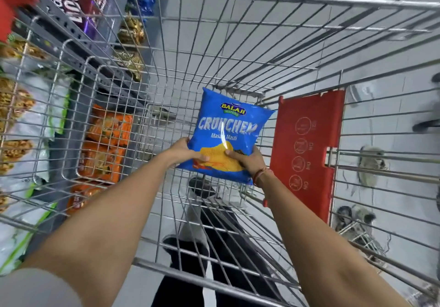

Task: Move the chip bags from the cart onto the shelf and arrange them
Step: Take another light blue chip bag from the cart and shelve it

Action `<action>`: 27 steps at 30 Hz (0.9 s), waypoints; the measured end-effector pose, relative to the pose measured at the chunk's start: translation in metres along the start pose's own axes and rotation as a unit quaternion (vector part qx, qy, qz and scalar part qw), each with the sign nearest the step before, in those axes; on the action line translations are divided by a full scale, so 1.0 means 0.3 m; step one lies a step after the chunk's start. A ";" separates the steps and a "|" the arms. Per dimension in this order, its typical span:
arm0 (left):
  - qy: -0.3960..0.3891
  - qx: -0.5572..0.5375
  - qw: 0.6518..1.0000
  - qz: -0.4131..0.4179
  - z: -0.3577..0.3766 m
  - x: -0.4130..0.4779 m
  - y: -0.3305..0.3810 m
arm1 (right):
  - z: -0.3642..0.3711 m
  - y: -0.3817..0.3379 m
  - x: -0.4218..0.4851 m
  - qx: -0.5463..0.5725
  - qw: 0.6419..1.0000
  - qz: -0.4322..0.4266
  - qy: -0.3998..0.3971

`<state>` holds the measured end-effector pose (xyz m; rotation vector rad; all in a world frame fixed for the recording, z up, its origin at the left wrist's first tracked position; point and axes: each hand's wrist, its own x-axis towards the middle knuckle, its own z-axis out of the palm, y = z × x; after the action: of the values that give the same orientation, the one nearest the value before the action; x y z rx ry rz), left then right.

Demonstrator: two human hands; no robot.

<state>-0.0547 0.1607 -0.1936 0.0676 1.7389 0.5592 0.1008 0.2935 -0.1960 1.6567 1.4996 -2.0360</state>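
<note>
One blue chip bag, the only one seen in the wire cart, is held inside the basket by two hands: the left hand clamps its lower left edge, the right hand its lower right corner. One red plastic flap stands just beside it. Orange packets fill the shelf at left.

Red item top left blurred, cut by edge; shelf packs smeared behind cart wire

left hand fingers curled, gripping | right hand likewise | arms outstretched
</note>
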 end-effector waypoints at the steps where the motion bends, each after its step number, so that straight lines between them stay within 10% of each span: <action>1: -0.011 0.006 1.000 -0.004 -0.014 -0.026 0.007 | 0.002 -0.009 -0.011 -0.004 1.000 -0.004 -0.007; 15: 0.064 -0.083 0.987 0.124 -0.318 -0.594 0.059 | 0.194 -0.415 -0.377 -0.058 0.972 -0.189 -0.123; 27: 0.302 -0.184 0.860 0.368 -0.508 -1.379 0.053 | 0.420 -0.891 -0.990 -0.027 0.873 -0.425 -0.238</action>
<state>-0.0967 -0.0162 0.2084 0.3250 2.1558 1.6117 -0.0336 0.1985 0.1895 0.3542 2.2488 -2.4519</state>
